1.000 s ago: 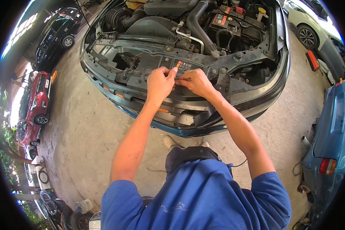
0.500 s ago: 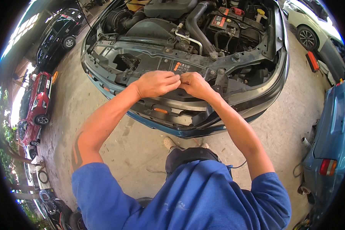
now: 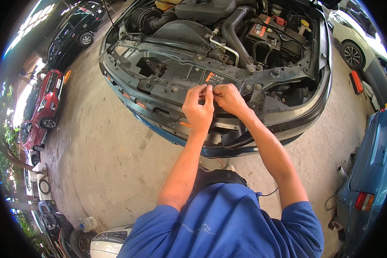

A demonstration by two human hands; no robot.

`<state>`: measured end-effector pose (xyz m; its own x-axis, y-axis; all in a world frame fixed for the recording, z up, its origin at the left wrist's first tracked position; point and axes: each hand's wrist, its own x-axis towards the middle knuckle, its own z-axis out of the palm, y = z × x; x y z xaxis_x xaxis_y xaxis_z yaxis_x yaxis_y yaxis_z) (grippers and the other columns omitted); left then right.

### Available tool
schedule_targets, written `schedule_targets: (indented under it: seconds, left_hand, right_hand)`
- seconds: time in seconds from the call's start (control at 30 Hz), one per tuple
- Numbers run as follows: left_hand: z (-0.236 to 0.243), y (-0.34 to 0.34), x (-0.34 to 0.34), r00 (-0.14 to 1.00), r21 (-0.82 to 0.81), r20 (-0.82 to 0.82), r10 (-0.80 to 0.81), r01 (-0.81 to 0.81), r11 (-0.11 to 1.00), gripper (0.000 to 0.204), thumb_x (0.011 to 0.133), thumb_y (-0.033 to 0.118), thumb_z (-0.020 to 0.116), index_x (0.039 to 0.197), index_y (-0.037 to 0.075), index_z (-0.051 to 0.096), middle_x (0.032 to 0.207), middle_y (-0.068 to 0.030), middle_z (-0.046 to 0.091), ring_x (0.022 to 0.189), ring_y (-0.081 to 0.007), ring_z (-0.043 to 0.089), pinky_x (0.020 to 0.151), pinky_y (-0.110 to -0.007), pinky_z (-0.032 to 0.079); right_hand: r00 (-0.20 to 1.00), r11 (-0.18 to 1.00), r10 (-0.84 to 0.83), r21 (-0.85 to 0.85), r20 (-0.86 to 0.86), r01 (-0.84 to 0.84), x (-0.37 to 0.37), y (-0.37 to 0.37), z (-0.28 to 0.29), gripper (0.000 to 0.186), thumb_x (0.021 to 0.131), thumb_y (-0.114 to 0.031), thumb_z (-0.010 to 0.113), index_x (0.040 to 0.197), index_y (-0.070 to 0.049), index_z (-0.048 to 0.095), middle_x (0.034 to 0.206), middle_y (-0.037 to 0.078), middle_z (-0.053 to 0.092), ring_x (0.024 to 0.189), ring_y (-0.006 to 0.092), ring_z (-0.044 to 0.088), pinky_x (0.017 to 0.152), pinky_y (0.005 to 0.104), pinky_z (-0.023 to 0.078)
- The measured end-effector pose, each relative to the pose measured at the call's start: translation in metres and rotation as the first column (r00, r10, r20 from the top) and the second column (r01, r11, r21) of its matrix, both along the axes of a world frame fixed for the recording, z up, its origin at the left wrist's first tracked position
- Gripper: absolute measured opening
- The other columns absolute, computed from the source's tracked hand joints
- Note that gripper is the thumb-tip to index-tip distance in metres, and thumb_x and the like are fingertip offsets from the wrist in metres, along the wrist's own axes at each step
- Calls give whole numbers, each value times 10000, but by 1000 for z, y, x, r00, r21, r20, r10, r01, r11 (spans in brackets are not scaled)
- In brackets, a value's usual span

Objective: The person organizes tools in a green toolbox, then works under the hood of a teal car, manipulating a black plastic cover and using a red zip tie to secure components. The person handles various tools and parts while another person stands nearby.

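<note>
Both hands meet over the front edge of a car's open engine bay. My left hand [image 3: 198, 105] is closed in a pinch, thumb and fingertips together, palm side turned toward me. Curled beside it, my right hand [image 3: 229, 99] has its fingertips close against the left ones. Whatever is between the fingers is too small or hidden to make out. Just beyond the hands lies the black radiator cover panel [image 3: 182, 73], with an orange and white label [image 3: 210, 77] on it. Below them runs the car's front end, its grille opening exposed and its bumper [image 3: 152, 127] blue.
A battery [image 3: 259, 30], a thick black air hose [image 3: 232, 36] and the engine cover [image 3: 205, 10] fill the bay. Parked around are a red car [image 3: 45, 103], a black car [image 3: 69, 36], a white car [image 3: 352, 34] and a blue body part with a tail light [image 3: 364, 201] at right.
My left forearm has swung inward and the left hand has turned upright, fingers up. The right hand stays close to it. The view has shifted, so the car appears farther right.
</note>
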<state>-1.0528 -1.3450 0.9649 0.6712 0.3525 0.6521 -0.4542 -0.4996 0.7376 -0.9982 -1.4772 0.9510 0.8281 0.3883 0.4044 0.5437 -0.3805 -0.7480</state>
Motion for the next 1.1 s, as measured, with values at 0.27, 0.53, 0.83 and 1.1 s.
schedule_targets:
  seconds: [0.27, 0.53, 0.83, 1.1]
  left_hand:
    - [10, 42, 14, 911, 3, -195, -364, 371, 929, 111, 992, -34, 658, 1030, -33, 762, 951, -89, 759, 781, -165, 748, 714, -299, 608]
    - [-1, 45, 17, 680, -751, -172, -712, 377, 542, 181, 1041, 145, 697, 1110, -13, 753, 1045, -89, 761, 876, -135, 696, 727, -265, 593]
    - [9, 66, 54, 291, -808, -241, -926, 469, 358, 288, 1097, 280, 611, 941, 50, 688, 874, -13, 642, 775, -104, 619, 671, -268, 571]
    - [57, 51, 31, 751, 193, -618, -234, 433, 880, 156, 940, 90, 735, 950, -65, 724, 815, -129, 740, 728, -250, 721, 724, -323, 605]
  right_hand:
    - [1000, 996, 28, 83, 6, -29, -5, 0, 0, 172, 894, -160, 743, 942, 1, 780, 833, 210, 724, 823, 426, 694, 730, 477, 542]
    - [997, 996, 71, 47, 24, -72, -3, -4, 3, 156, 905, -139, 736, 957, 2, 776, 903, 190, 734, 842, 416, 689, 738, 466, 536]
    - [997, 997, 70, 28, 13, -70, -4, -4, 2, 141, 891, -117, 746, 965, -6, 792, 918, 191, 753, 863, 410, 707, 759, 445, 562]
    - [996, 997, 74, -7, 43, -74, -7, -4, 8, 161, 914, -140, 748, 982, -2, 793, 946, 192, 760, 881, 407, 709, 774, 442, 570]
